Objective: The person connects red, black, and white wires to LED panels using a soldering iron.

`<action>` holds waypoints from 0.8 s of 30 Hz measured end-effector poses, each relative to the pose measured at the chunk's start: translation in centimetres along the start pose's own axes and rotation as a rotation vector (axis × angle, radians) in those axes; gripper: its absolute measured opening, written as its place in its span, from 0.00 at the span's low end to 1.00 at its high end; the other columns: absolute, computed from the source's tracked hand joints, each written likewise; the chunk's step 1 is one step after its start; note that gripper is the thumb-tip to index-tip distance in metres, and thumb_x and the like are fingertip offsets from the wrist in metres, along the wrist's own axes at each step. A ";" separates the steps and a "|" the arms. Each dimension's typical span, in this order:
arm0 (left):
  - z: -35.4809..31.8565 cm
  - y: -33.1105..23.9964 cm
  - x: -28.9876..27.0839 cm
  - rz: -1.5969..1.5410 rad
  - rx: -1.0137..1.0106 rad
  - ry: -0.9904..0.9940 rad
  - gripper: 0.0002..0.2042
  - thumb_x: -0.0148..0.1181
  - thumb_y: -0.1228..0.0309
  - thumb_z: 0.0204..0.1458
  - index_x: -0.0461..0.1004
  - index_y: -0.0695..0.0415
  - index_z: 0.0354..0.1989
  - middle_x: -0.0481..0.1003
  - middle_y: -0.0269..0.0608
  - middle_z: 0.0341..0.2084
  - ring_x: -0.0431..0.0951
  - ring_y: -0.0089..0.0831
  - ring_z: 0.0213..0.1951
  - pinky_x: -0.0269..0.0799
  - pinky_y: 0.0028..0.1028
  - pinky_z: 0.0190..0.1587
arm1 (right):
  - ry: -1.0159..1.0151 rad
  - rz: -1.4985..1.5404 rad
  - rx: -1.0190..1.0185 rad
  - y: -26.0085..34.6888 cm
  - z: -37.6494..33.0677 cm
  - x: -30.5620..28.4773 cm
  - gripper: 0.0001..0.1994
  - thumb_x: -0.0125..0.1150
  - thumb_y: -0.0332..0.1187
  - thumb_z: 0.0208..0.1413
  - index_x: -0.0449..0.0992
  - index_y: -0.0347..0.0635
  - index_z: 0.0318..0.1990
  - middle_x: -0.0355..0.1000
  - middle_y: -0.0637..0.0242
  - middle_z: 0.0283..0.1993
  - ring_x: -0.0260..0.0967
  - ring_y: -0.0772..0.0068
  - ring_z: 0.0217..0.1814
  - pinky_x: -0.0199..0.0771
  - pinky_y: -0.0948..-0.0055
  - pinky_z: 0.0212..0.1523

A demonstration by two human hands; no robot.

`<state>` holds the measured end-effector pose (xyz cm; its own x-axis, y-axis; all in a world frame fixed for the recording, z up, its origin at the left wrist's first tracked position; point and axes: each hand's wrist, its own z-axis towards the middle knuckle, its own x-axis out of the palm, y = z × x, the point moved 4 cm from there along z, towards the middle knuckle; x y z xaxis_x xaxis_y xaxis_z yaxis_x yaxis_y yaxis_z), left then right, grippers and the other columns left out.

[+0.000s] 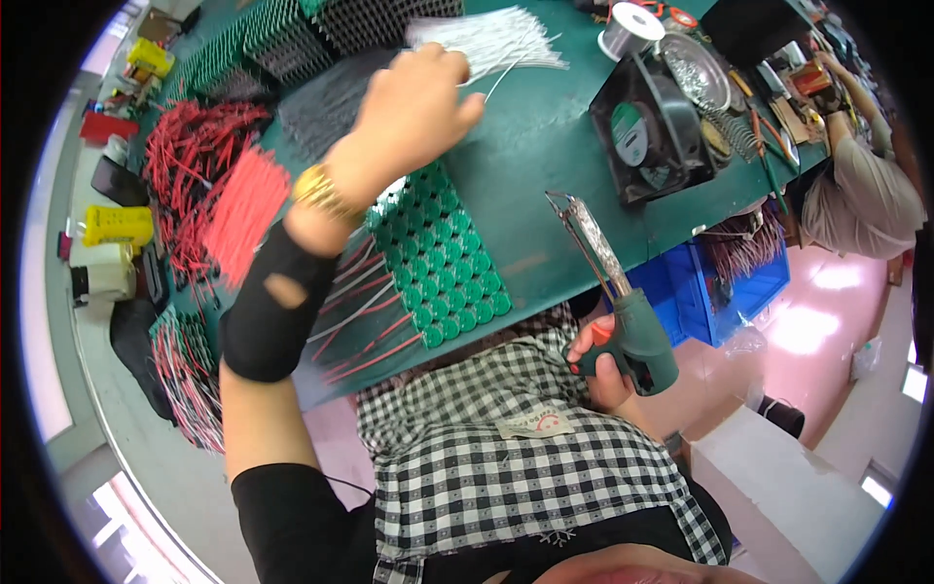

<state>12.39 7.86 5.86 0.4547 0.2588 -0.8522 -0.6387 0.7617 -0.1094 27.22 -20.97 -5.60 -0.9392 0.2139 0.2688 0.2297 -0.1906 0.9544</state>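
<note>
My left hand (413, 102), a gold bracelet and black sleeve on its arm, reaches over a bundle of white wires (516, 39) at the far side of the green-topped table. The fingers bend down onto the near end of the bundle, with the thumb apart from them; the fingertips are partly hidden. One loose white wire (500, 80) slants out by the thumb. At the table's near edge, my right hand (605, 375) grips a dark green soldering gun (644, 336), its tip pointing up and away. Between the hands lies a panel of round green circuit boards (448, 263), with red and white wires along its left side.
Left of the panel lie red wires (248, 214), a red-and-black wire heap (190, 161) and black wires (331, 102). Green-and-black stacks (282, 44) stand behind. A black fan (652, 131), white spool (631, 30) and blue crate (681, 292) are right. A person (861, 200) works far right.
</note>
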 end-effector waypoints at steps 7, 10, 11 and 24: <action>7.4 1.2 7.1 0.241 0.085 -0.001 0.11 0.57 0.65 0.48 0.71 0.62 0.30 0.71 0.48 0.29 0.74 0.46 0.33 0.72 0.39 0.34 | -0.007 0.014 -0.070 -0.3 -0.5 -0.3 0.20 0.53 0.38 0.54 0.62 0.41 0.52 0.65 0.61 0.34 0.64 0.72 0.32 0.67 0.71 0.32; 8.2 1.7 6.7 0.139 0.051 0.086 0.10 0.55 0.66 0.49 0.72 0.62 0.28 0.71 0.50 0.30 0.74 0.48 0.33 0.72 0.40 0.35 | 0.015 -0.013 -0.072 -0.8 -0.8 -0.7 0.20 0.51 0.36 0.54 0.60 0.42 0.54 0.65 0.60 0.34 0.64 0.72 0.31 0.67 0.70 0.31; 8.3 2.3 6.4 0.074 0.013 0.107 0.10 0.54 0.66 0.51 0.72 0.62 0.30 0.73 0.50 0.30 0.75 0.48 0.33 0.71 0.40 0.35 | 0.028 -0.018 -0.063 -1.0 -0.9 -0.8 0.20 0.51 0.36 0.54 0.60 0.43 0.54 0.65 0.60 0.34 0.64 0.72 0.31 0.67 0.71 0.30; 8.3 4.1 6.3 -0.116 0.054 0.031 0.09 0.53 0.68 0.51 0.71 0.63 0.29 0.73 0.52 0.28 0.74 0.48 0.35 0.68 0.40 0.38 | 0.114 0.036 -0.032 -0.6 -1.2 0.4 0.16 0.50 0.30 0.57 0.61 0.42 0.53 0.66 0.67 0.36 0.64 0.77 0.35 0.68 0.75 0.33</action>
<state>17.75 17.56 4.27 0.5037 0.1491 -0.8509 -0.5480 0.8166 -0.1813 26.36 -21.88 -6.22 -0.9538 0.0964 0.2845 0.2572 -0.2274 0.9392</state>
